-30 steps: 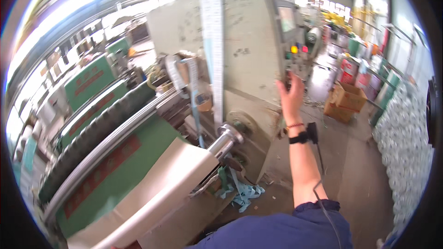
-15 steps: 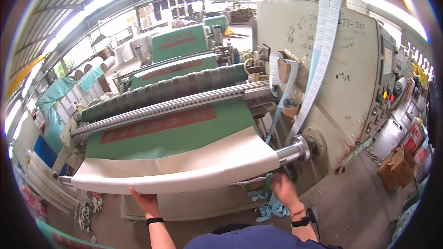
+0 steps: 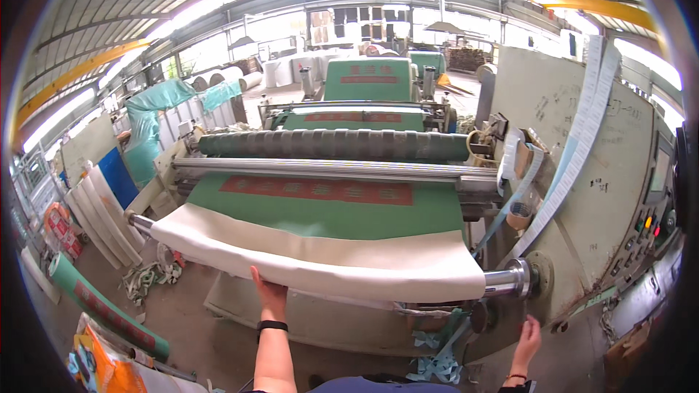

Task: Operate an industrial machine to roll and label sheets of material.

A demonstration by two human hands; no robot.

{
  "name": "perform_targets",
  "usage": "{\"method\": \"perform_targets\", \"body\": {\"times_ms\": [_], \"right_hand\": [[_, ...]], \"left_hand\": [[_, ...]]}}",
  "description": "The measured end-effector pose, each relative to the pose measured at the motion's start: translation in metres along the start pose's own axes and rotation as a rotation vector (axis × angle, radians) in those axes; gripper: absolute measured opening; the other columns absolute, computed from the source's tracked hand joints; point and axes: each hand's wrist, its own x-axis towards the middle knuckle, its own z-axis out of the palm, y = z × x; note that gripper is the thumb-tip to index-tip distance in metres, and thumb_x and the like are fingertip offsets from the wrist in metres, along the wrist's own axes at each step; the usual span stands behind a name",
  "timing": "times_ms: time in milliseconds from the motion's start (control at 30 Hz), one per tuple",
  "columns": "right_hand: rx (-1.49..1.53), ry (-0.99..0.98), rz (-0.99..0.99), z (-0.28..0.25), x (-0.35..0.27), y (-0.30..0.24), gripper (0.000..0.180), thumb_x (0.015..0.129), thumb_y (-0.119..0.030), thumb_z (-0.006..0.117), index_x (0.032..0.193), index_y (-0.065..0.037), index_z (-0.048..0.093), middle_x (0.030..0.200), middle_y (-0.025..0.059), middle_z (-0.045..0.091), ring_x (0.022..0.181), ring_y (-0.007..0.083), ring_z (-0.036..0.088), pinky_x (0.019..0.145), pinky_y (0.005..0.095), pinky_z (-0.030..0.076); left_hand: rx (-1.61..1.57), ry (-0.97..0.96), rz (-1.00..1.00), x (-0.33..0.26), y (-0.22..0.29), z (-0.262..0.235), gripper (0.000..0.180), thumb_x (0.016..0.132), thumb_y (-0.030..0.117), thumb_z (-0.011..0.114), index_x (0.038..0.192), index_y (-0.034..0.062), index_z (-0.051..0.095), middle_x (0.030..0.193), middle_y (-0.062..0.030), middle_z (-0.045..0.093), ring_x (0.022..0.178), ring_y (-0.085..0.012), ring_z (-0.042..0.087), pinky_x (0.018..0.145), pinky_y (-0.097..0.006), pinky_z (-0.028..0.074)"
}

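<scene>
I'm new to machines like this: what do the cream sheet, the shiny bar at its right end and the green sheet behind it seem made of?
Cream sheet: perhaps thick paper or coated fabric; matte, with soft, broad folds.
Shiny bar: metal, probably steel; polished, with bright reflections.
Green sheet: possibly plastic or coated fabric; smooth, faint sheen.
</scene>
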Motion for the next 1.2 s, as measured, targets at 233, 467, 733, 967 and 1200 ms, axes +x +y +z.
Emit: {"method": "perform_targets", "body": {"times_ms": [233, 467, 733, 967, 1200], "right_hand": [[0.203, 0.249, 0.039, -0.043, 0.020, -0.080, 0.033, 0.111, -0.026, 0.055, 0.119, -0.001, 0.074, 0.103, 0.0116, 0.076, 0.097, 0.0222, 0.076, 0.091, 0.0376, 0.058], [0.224, 0.032, 0.158, -0.074, -0.020, -0.041, 0.032, 0.112, -0.031, 0.059, 0.128, -0.007, 0.073, 0.105, 0.0065, 0.081, 0.098, 0.0164, 0.076, 0.088, 0.0315, 0.057], [0.079, -0.368, 0.265, -0.132, -0.085, -0.056, 0.033, 0.110, -0.026, 0.064, 0.131, -0.002, 0.072, 0.111, 0.0077, 0.080, 0.103, 0.0142, 0.075, 0.093, 0.0311, 0.058], [-0.060, -0.680, 0.253, -0.108, -0.194, -0.079, 0.035, 0.108, -0.030, 0.066, 0.132, -0.006, 0.072, 0.110, 0.0085, 0.079, 0.097, 0.0170, 0.075, 0.091, 0.0328, 0.058], [-0.167, -0.639, 0.007, -0.091, -0.205, -0.151, 0.034, 0.107, -0.028, 0.067, 0.135, -0.008, 0.069, 0.113, 0.0108, 0.077, 0.100, 0.0205, 0.074, 0.094, 0.0338, 0.058]], "left_hand": [[0.146, 0.034, -0.066, -0.020, 0.005, -0.015, 0.114, 0.094, 0.083, 0.055, 0.166, -0.0024, 0.035, 0.170, -0.0270, 0.038, 0.159, -0.0446, 0.030, 0.133, -0.061, 0.018], [0.145, 0.108, 0.108, -0.105, -0.010, 0.131, 0.096, 0.099, 0.073, 0.060, 0.166, 0.0078, 0.040, 0.171, -0.0190, 0.040, 0.158, -0.0416, 0.034, 0.130, -0.059, 0.026], [0.127, 0.031, -0.027, -0.070, 0.016, 0.077, 0.103, 0.094, 0.082, 0.057, 0.163, 0.0073, 0.045, 0.168, -0.0178, 0.045, 0.155, -0.0420, 0.039, 0.128, -0.060, 0.033], [0.004, -0.153, -0.220, 0.047, 0.016, -0.064, 0.100, 0.083, 0.082, 0.072, 0.158, 0.0192, 0.052, 0.161, -0.0060, 0.054, 0.146, -0.0279, 0.047, 0.120, -0.050, 0.034], [-0.017, -0.039, -0.127, 0.002, 0.036, -0.023, 0.094, 0.087, 0.078, 0.071, 0.158, 0.0200, 0.050, 0.162, -0.0027, 0.051, 0.147, -0.0254, 0.045, 0.121, -0.048, 0.032]]}}
